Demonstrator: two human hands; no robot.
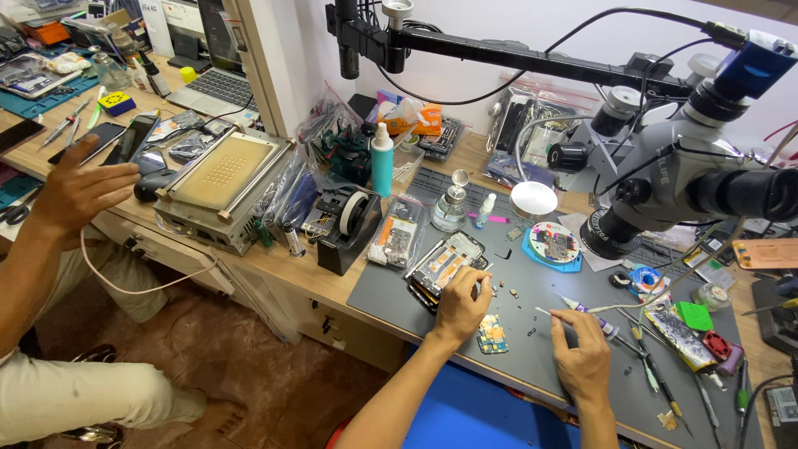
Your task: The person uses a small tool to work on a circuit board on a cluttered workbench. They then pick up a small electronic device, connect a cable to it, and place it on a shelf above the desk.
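Observation:
My left hand (460,303) rests on the grey work mat (532,274), its fingers against the near end of an opened phone (445,266) with orange and silver insides. My right hand (582,353) pinches a thin white stick (549,313) whose tip points left, toward several tiny parts (504,292) lying on the mat. A small blue and yellow circuit piece (492,333) lies between my two wrists. A small glue tube (594,318) lies just beyond my right hand.
A microscope (673,166) on a black boom arm overhangs the mat's right side. A tape dispenser (349,224), teal bottle (381,160), glass dispenser (450,208) and round blue tray (553,245) stand around. Tweezers and tools (657,366) lie right. Another person's hand (79,191) hovers left beside a heating plate machine (224,187).

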